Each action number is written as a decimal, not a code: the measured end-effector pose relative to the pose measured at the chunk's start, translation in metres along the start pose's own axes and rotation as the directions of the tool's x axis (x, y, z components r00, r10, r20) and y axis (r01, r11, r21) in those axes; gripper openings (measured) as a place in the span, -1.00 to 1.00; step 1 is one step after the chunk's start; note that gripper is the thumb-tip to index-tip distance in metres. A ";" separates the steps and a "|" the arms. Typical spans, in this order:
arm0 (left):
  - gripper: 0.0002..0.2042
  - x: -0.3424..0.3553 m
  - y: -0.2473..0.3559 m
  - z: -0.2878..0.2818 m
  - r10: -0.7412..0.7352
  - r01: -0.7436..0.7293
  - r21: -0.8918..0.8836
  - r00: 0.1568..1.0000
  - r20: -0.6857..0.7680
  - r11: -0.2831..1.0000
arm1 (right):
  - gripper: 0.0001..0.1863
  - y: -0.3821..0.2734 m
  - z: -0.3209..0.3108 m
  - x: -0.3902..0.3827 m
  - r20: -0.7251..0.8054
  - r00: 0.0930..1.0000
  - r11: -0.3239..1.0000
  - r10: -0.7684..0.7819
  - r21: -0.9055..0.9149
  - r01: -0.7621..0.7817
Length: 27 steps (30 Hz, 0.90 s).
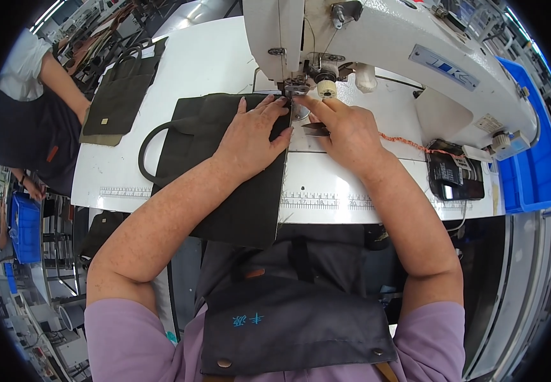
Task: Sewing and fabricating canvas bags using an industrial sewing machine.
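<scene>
Left hand (249,138) lies spread on the dark bag panel (254,198) while that worker's right hand (350,132) grips a pointed tool (314,129).

Big letters on the silver-and-blue nameplate (444,66) of the sewing machine (384,38), far right; the pale label (489,123) nearby is too tiny to read. Numbered ruler markings (326,201) run along the near table (333,175) edge, and the dark apron (298,340) has blue characters (248,319).

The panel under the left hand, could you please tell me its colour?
The panel is nearly black, best seen in the head view.
</scene>
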<state>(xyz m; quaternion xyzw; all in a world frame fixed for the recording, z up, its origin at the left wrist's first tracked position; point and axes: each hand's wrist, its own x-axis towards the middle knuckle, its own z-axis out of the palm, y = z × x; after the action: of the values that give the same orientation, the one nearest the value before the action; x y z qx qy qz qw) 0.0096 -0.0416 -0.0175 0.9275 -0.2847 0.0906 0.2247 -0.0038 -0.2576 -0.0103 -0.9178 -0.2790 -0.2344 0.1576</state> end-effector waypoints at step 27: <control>-0.76 -0.061 0.008 -0.041 0.104 -0.156 -0.303 0.978 -0.183 0.940 | -0.72 -0.016 -0.027 -0.032 -0.251 0.966 0.992 0.054 -0.094 -0.079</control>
<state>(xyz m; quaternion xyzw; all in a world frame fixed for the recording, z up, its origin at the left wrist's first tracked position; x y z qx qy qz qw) -0.0468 0.0017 0.0033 0.8481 -0.3367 0.1349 0.3862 -0.0458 -0.2697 -0.0012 -0.8970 -0.2137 -0.3560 0.1515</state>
